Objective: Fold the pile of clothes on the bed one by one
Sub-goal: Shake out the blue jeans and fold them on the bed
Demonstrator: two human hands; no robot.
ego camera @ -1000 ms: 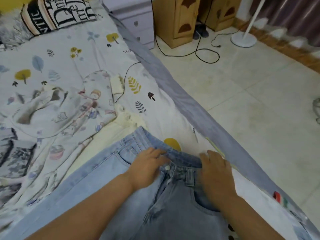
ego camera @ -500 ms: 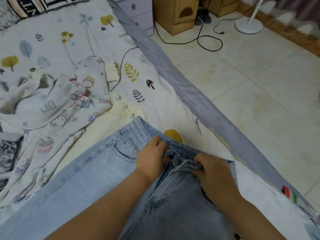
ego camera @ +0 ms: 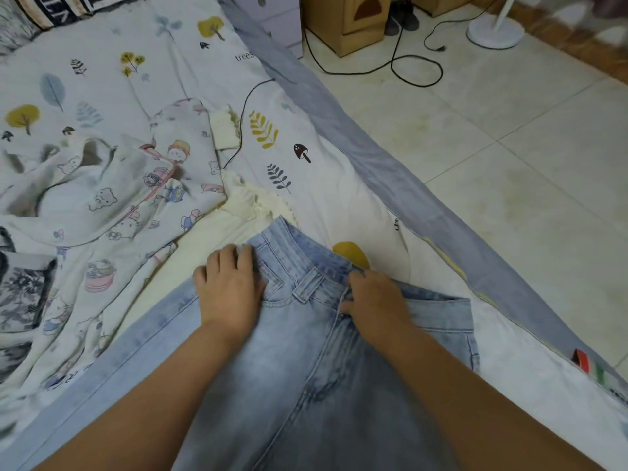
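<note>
Light blue jeans [ego camera: 299, 379] lie on the bed in front of me, waistband pointing away, folded over along the fly so a back pocket faces up. My left hand [ego camera: 229, 287] rests flat on the jeans' left edge by the pocket. My right hand [ego camera: 372, 300] has its fingers curled on the waistband near a belt loop. A cream garment [ego camera: 217, 232] lies under the jeans. A cartoon-print garment [ego camera: 112, 198] and a dark floral one [ego camera: 20, 290] are crumpled to the left.
The bed sheet [ego camera: 299, 107] has leaf and mushroom prints, and its grey edge [ego camera: 401, 185] runs diagonally on the right. A black cable [ego camera: 243, 110] crosses the sheet. Beyond are tiled floor [ego camera: 509, 164], wooden cabinets [ego camera: 343, 22] and a fan base [ego camera: 494, 32].
The jeans went from lying open, front up, to folded over along the fly. My left hand moved left onto the pocket side. My right hand stayed at the waistband.
</note>
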